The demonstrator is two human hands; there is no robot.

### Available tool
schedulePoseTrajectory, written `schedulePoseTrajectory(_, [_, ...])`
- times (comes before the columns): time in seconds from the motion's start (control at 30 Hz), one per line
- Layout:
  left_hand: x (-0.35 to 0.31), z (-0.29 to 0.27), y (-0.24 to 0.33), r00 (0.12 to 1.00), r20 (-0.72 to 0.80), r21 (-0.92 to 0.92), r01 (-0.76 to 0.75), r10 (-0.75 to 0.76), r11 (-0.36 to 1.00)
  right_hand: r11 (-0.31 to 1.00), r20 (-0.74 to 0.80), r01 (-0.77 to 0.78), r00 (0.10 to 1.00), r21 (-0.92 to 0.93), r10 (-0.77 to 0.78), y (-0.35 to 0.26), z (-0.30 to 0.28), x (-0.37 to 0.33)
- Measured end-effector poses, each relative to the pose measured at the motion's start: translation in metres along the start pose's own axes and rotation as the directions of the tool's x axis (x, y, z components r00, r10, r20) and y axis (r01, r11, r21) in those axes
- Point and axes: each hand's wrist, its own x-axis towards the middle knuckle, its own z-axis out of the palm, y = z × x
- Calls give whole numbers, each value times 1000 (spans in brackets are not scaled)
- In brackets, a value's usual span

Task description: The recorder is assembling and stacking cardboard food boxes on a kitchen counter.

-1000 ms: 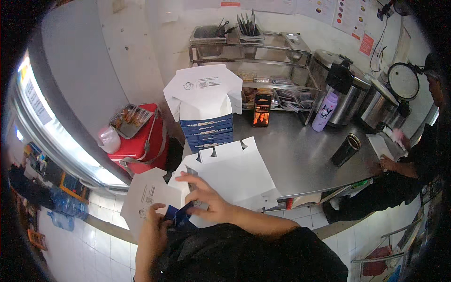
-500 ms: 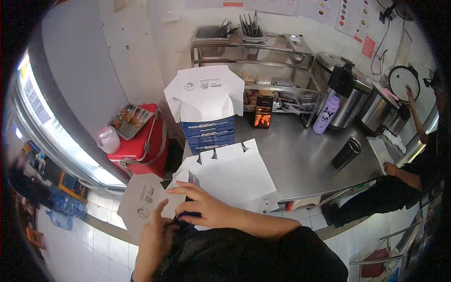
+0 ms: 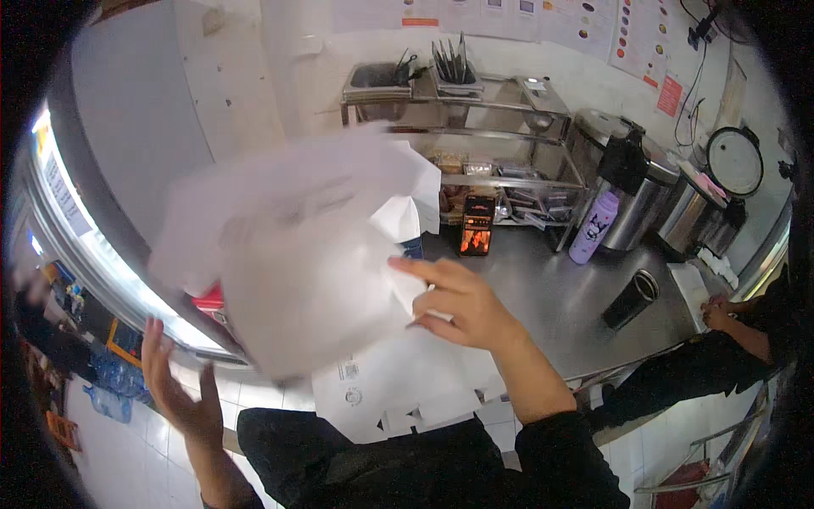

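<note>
My right hand (image 3: 462, 305) pinches the right edge of a white takeaway carton (image 3: 305, 297), which is lifted and smeared by motion, its large lid flap spread above it. Below and left of the carton, my left hand (image 3: 182, 390) is apart from it, fingers stretched out and holding nothing. Flat white carton blanks (image 3: 398, 382) lie at the table's near edge, in front of my body. Behind the raised carton, white flaps of the stacked cartons (image 3: 424, 182) show; most of that stack is hidden.
On the steel table (image 3: 543, 322) stand a lit phone (image 3: 476, 229), a purple bottle (image 3: 593, 227) and a dark tumbler (image 3: 632, 299). A metal rack (image 3: 500, 131) and steel pots (image 3: 632, 225) line the back. Another person's hands (image 3: 719, 312) are at the right. The red cooler (image 3: 210, 301) is mostly hidden.
The carton at my lap has come up and forward in my right hand. My left hand has let go and moved left. The flat blanks have shifted toward me; the other person's arm has lowered.
</note>
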Motion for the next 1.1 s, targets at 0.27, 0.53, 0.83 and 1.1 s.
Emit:
schedulePoseTrajectory(0.27, [20,201,-30,908,415,-264,59,58,963,974,-302,-121,952,-193,58,109,31,28])
schedulePoseTrajectory(0.53, [1,245,-59,906,362,-293,-112,219,950,925,-102,-68,994,-375,32,147,17,8])
schedulePoseTrajectory(0.83, [5,250,-81,939,327,-462,62,105,885,964,-553,-209,790,165,266,172,60,9])
schedulePoseTrajectory(1.1, [22,294,-100,683,700,-599,720,-207,350,873,-445,-305,767,380,462,170,81,5])
